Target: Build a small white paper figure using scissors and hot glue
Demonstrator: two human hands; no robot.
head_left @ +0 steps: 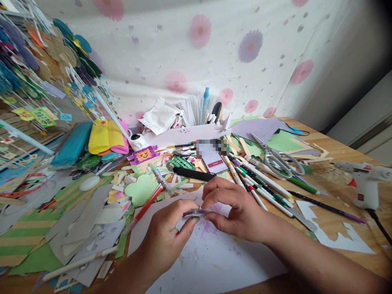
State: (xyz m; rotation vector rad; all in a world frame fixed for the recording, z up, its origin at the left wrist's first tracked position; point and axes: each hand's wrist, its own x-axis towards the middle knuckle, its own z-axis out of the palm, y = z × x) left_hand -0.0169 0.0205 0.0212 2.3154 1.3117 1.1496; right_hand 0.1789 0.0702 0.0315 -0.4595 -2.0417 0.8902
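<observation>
Between my two hands is a small, thin, purplish piece, seen nearly edge-on; its exact kind I cannot make out. My left hand pinches its left end between thumb and fingers. On its right end, the thumb and fingers of my right hand are closed as well. Both hands hover above a large white sheet of paper marked with purple and yellowish smudges. Just beyond my hands lie a black-handled tool and a phone. A red marker rests left of my left hand.
Metal scissors and several pens lie to the right, with a white glue gun at the far right. Paper scraps cover the left side. A white box of supplies stands at the back. Paper ornaments hang upper left.
</observation>
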